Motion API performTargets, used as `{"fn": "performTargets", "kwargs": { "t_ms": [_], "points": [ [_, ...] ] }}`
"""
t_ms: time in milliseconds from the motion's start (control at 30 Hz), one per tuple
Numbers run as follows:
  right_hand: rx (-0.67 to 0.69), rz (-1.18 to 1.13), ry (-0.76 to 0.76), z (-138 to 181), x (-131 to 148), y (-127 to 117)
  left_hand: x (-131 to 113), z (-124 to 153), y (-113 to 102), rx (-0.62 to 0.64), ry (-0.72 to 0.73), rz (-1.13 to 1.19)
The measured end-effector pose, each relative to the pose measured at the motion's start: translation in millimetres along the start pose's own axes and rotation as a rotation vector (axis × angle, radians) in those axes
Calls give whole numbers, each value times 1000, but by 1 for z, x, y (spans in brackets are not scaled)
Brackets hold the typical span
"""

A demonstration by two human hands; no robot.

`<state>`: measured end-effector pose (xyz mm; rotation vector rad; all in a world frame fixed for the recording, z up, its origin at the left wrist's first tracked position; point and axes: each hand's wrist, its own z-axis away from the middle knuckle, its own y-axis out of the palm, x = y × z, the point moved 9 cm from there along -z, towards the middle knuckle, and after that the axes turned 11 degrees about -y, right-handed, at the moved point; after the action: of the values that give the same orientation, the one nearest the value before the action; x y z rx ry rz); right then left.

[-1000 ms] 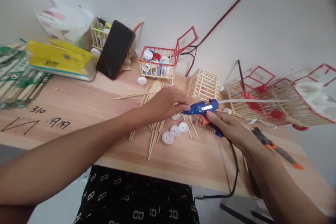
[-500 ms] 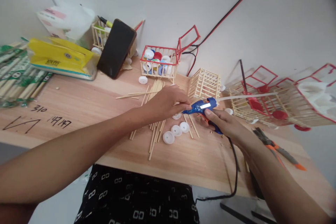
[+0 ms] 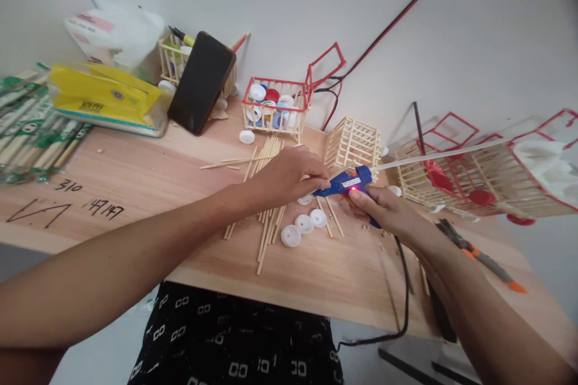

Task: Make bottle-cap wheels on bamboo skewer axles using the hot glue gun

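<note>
My right hand (image 3: pixel 383 207) is wrapped round the handle of a blue glue gun (image 3: pixel 347 181), its thumb by a glowing red light. A long clear glue stick (image 3: pixel 433 156) runs out of the gun's back. My left hand (image 3: pixel 298 177) is closed right at the nozzle, fingertips drawn together; what they hold is hidden. Below it lie thin wooden sticks (image 3: pixel 266 231) in a loose pile and several white bottle caps (image 3: pixel 304 224). Just behind the gun stands a small basket made of sticks (image 3: pixel 354 141).
Along the wall are a red-rimmed stick cart (image 3: pixel 275 120) full of bottle caps, a propped phone (image 3: pixel 201 83) and a yellow packet (image 3: pixel 106 99). Wrapped chopsticks (image 3: pixel 31 132) lie far left. More stick carts (image 3: pixel 451 177) and pliers (image 3: pixel 478 255) are at right. A black cord (image 3: pixel 406 289) hangs over the front edge.
The red light on the glue gun has come on. The gun has tilted slightly, and the back end of its glue stick has swung up and right. My left hand has barely moved.
</note>
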<state>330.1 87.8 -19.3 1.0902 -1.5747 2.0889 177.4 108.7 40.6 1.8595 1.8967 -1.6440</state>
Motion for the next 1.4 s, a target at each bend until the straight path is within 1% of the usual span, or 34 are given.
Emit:
{"fn": "performTargets", "kwargs": {
  "t_ms": [133, 233, 333, 433, 600, 700, 933, 1067, 1200, 1400],
  "points": [
    [13, -3, -9, 0, 1, 0, 0, 0, 2, 6, 15, -3],
    [11, -37, 20, 1, 4, -2, 1, 0, 3, 13, 19, -13],
    [-20, -14, 31, 2, 8, -7, 3, 0, 4, 11, 14, -18],
    [2, 7, 9, 0, 12, -8, 3, 0, 3, 9, 18, -12],
    [41, 4, 35, -5, 3, -7, 2, 0, 3, 14, 13, -4],
    [37, 26, 41, -7, 0, -8, 2, 0, 3, 14, 10, -8],
    [6, 67, 47, -6, 3, -10, 2, 0, 3, 16, 8, -25],
    [21, 88, 18, -7, 4, -10, 2, 0, 3, 26, 6, -25],
    [32, 86, 21, -8, 4, -12, 2, 0, 3, 23, 2, -26],
    [88, 80, 17, -11, 4, -11, 2, 1, 4, 19, 5, -32]
  ]
}}
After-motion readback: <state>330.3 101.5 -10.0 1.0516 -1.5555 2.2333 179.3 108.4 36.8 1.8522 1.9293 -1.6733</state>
